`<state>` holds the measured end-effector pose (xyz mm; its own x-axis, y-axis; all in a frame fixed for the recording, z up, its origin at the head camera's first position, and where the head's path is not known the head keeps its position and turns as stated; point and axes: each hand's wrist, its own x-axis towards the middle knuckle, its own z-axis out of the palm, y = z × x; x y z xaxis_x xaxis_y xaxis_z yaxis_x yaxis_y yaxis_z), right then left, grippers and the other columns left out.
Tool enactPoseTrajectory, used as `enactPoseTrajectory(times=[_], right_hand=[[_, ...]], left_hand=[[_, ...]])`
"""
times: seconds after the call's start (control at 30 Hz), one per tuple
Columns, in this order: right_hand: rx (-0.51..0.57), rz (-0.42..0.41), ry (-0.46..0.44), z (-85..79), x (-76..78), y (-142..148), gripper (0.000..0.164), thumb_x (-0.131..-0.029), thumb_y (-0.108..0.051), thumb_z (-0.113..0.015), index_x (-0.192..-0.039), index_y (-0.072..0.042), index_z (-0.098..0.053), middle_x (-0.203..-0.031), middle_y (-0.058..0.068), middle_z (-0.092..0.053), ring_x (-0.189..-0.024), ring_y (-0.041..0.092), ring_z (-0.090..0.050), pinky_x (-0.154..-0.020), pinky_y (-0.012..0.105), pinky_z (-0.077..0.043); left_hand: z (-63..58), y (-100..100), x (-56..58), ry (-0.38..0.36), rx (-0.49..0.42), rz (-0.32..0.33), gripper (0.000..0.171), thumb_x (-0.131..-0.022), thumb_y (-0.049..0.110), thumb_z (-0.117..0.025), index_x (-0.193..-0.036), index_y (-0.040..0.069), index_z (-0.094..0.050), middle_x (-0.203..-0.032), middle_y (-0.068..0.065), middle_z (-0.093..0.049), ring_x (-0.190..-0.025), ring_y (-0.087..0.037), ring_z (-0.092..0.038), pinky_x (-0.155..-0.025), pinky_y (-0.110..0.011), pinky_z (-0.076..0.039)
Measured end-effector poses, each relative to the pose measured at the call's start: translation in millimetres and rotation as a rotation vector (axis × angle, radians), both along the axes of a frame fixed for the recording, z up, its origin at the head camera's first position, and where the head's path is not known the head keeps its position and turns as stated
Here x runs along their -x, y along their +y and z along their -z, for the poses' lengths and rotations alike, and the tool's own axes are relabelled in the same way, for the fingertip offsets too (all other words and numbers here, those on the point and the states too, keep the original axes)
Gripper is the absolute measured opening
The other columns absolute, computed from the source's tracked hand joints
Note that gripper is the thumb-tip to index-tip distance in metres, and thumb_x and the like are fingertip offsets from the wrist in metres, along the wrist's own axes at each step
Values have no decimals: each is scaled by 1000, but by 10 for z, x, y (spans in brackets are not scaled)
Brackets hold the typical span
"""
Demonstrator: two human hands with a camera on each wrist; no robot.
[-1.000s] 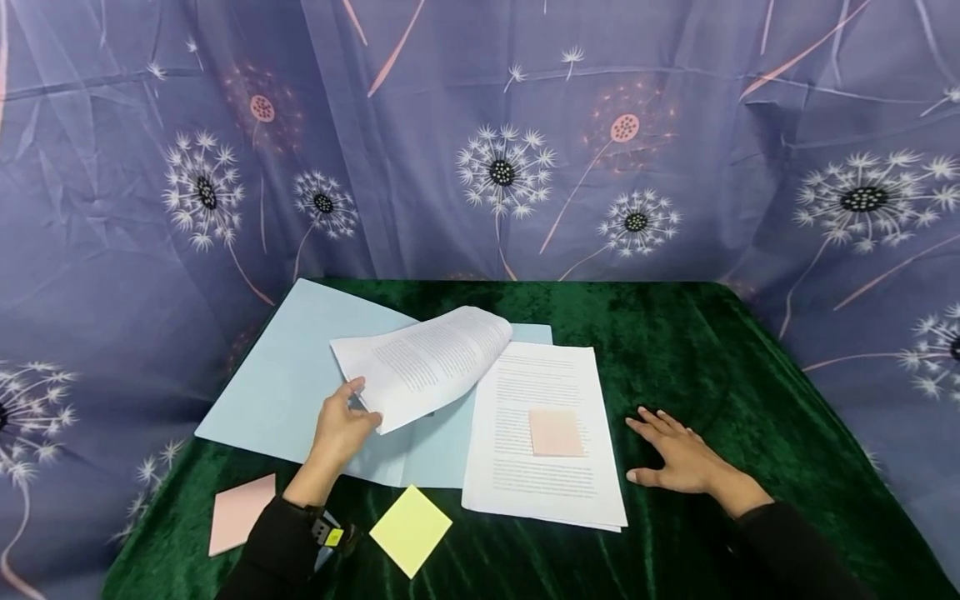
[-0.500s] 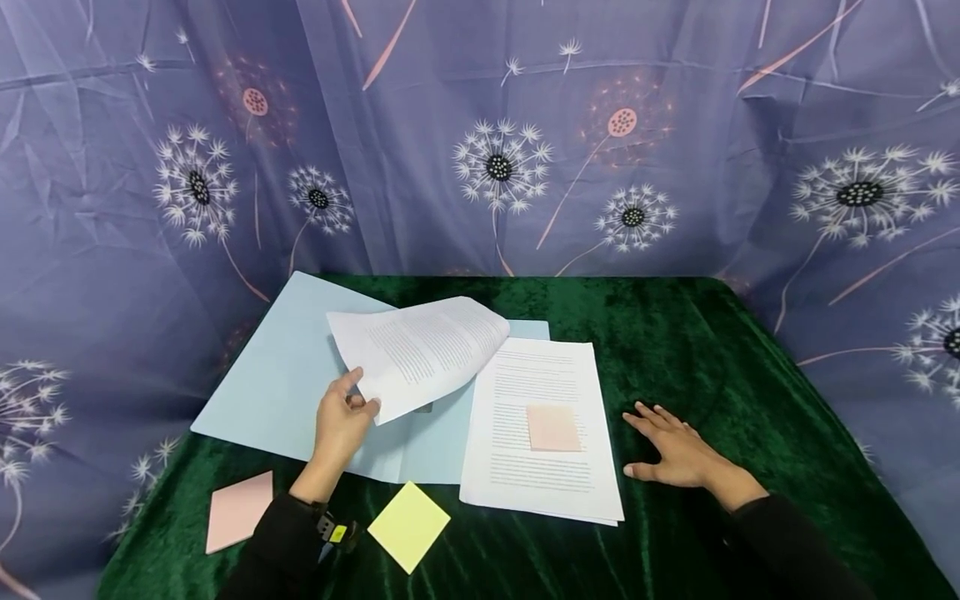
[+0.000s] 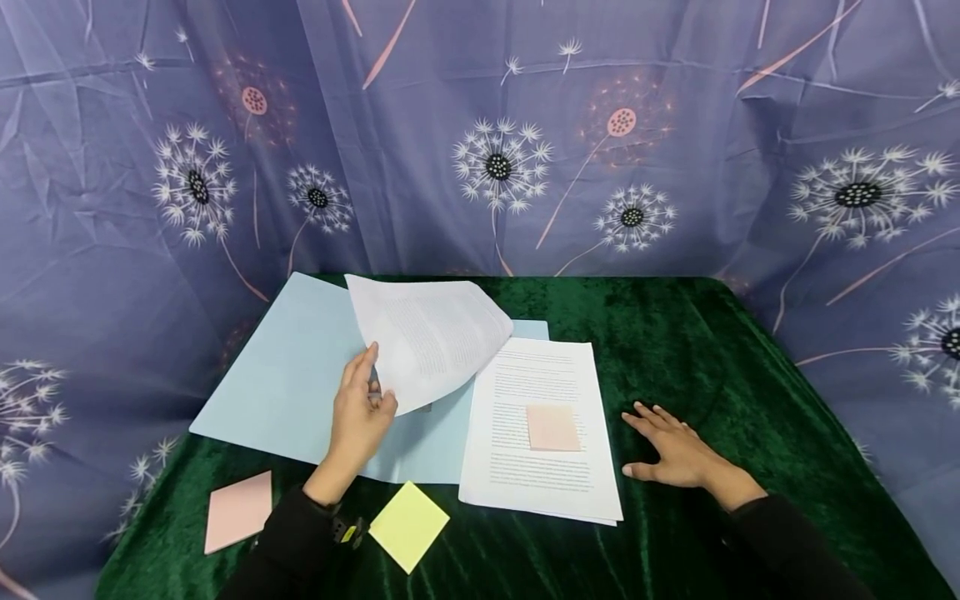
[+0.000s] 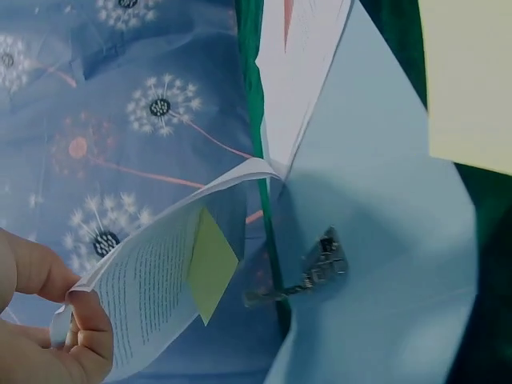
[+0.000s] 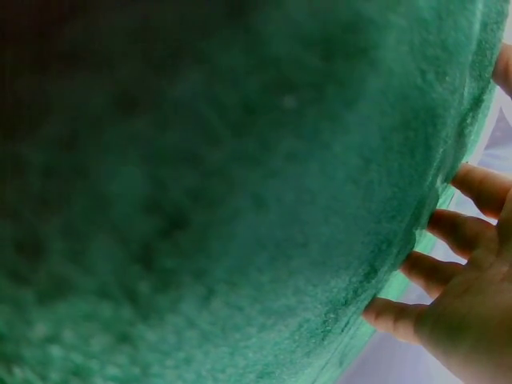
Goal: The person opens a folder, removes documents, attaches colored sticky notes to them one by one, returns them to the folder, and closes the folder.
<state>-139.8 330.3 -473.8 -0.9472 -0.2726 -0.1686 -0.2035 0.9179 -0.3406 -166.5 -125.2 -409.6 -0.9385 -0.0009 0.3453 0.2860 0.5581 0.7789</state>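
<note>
My left hand (image 3: 360, 417) pinches the near left corner of some printed sheets (image 3: 431, 329) between thumb and fingers. These sheets bow upward over an open light-blue folder (image 3: 262, 383). In the left wrist view, a yellow-green sticky note (image 4: 212, 268) shows on the underside of the raised sheets, and a metal clip (image 4: 326, 268) lies on the folder. Printed pages (image 3: 540, 487) lie flat to the right, partly over the folder, with a pale pink sticky note (image 3: 553, 428) on top. My right hand (image 3: 675, 454) rests on the green cloth beside them, fingers spread, holding nothing.
A pink sticky-note pad (image 3: 238, 512) lies at the front left, near my left sleeve. Beside my left wrist is a yellow sticky-note pad (image 3: 409, 527), set cornerwise. Dark green velvet cloth (image 3: 630, 317) covers the table, backed by a dandelion-print curtain (image 3: 420, 167).
My left hand has moved up and to the right, raising the held corner of the sheets and tilting them more steeply. The right hand stays in place.
</note>
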Motion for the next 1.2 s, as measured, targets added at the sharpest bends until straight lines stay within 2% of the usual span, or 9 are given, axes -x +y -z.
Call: enactPoseTrajectory(times=[0.2, 0.3, 0.43, 0.57, 0.63, 0.77, 0.97, 1.07, 1.2], right_hand=[[6, -1, 1, -5, -7, -1, 90, -82, -55, -77, -150, -4, -47, -159, 32, -33, -144, 60, -27, -102, 82, -27], [6, 1, -5, -2, -12, 4, 90, -82, -55, -77, -150, -4, -46, -160, 31, -32, -144, 59, -26, -103, 82, -26], [5, 3, -9, 2, -13, 10, 91, -82, -56, -76, -151, -5, -46, -160, 31, -32, -145, 59, -26, -103, 81, -26], [7, -2, -3, 4, -15, 13, 90, -82, -55, -76, -150, -5, -46, -160, 31, -32, -144, 59, -27, -103, 81, -26], [11, -4, 1, 6, -19, 13, 89, -82, -55, -76, -150, -4, -47, -160, 31, -33, -144, 59, -27, -103, 81, -26], [19, -4, 5, 11, -25, 12, 89, -83, -55, -76, -150, -5, -47, -160, 30, -33, -145, 58, -27, -103, 81, -26], [35, 5, -5, 23, -35, 3, 89, -84, -55, -75, -151, -5, -46, -161, 30, -32, -146, 57, -25, -105, 82, -23], [46, 5, -3, 22, -40, 5, 88, -84, -54, -75, -151, -5, -46, -161, 30, -32, -146, 57, -25, -105, 82, -23], [64, 5, -2, 11, -46, 10, 87, -85, -53, -74, -151, -5, -46, -161, 30, -32, -147, 57, -24, -105, 82, -21]], left_hand=[[-29, 135, -11, 241, 155, 59, 60, -84, -16, -58, -142, -15, -47, -140, -36, -48, -78, -23, -53, -64, -32, -49], [-39, 214, -25, 322, 217, 105, 60, -81, -18, -59, -140, -17, -48, -137, -35, -51, -78, -24, -55, -62, -32, -48], [-42, 328, -58, 402, 301, 182, 60, -79, -20, -60, -138, -17, -49, -136, -33, -53, -93, -32, -65, -62, -33, -50], [-28, 445, -110, 470, 377, 287, 61, -77, -21, -63, -137, -17, -50, -134, -30, -56, -113, -40, -65, -77, -39, -58], [-13, 500, -142, 485, 401, 345, 62, -77, -22, -64, -137, -17, -51, -135, -29, -56, -120, -42, -62, -86, -42, -58], [40, 596, -217, 449, 442, 447, 65, -77, -24, -65, -140, -16, -49, -137, -29, -55, -124, -41, -60, -92, -40, -57], [129, 712, -304, 362, 534, 525, 69, -79, -22, -67, -144, -13, -46, -143, -27, -52, -126, -37, -60, -99, -42, -54], [167, 759, -326, 359, 562, 567, 70, -80, -19, -70, -146, -10, -46, -144, -25, -51, -126, -35, -60, -99, -40, -54], [235, 798, -342, 367, 558, 636, 71, -83, -17, -70, -148, -3, -45, -144, -25, -50, -122, -35, -63, -90, -34, -57]])
